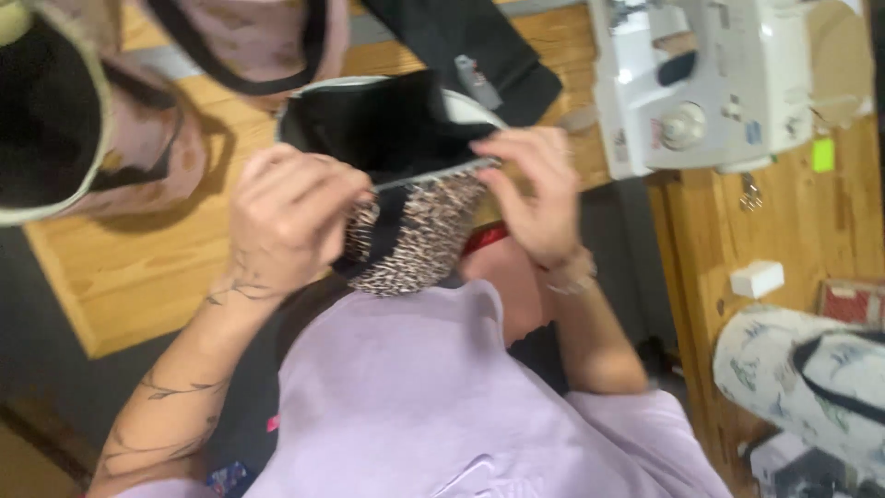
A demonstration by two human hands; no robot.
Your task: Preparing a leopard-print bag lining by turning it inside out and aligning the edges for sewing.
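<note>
Here | hands (286,217) (535,189) pinch pouch (415,231) rim | sewing machine (710,83) near

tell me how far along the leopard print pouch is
Looks done: the leopard print pouch already has its black lining inside. In hand: left hand and right hand pinch its open top edge, fingers shut. Left: hard to tell; it sits away from the sewing machine.

Both hands are on a leopard-print pouch (419,235) with black lining: left hand (286,217) pinches its rim on the left, right hand (535,189) on the right. A white sewing machine (710,83) sits far right on the wooden bench (138,277), pink bags (138,120) far left.
</note>
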